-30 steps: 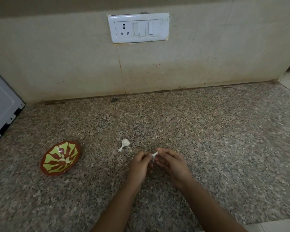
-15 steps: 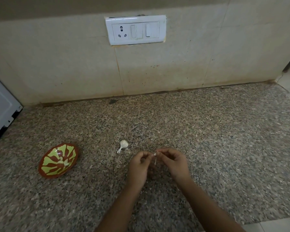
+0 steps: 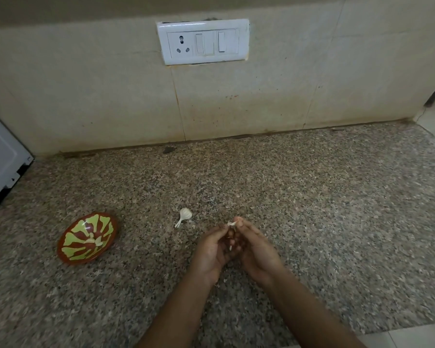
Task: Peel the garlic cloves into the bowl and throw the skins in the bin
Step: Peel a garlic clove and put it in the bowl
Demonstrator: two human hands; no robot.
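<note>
Both hands meet over the granite counter [image 3: 312, 209]. My left hand [image 3: 211, 249] and my right hand [image 3: 256, 249] are cupped close together, fingers curled. A small white garlic clove with a scrap of skin [image 3: 232, 224] is pinched at their fingertips; a pale sliver of skin shows between the palms. A piece of garlic with a stalk [image 3: 184, 216] lies on the counter just left of the hands. The red and green patterned bowl [image 3: 68, 252] sits further left with a few peeled cloves [image 3: 94, 239] inside. No bin is in view.
A white appliance [image 3: 0, 162] stands at the left edge. A tiled wall with a white socket and switch plate [image 3: 203, 41] backs the counter. The counter's front edge runs along the lower right, with pale floor beyond.
The hands have turned inward and closed together, palms facing each other. The view has drifted slightly; the bowl and the loose garlic piece have not moved.
</note>
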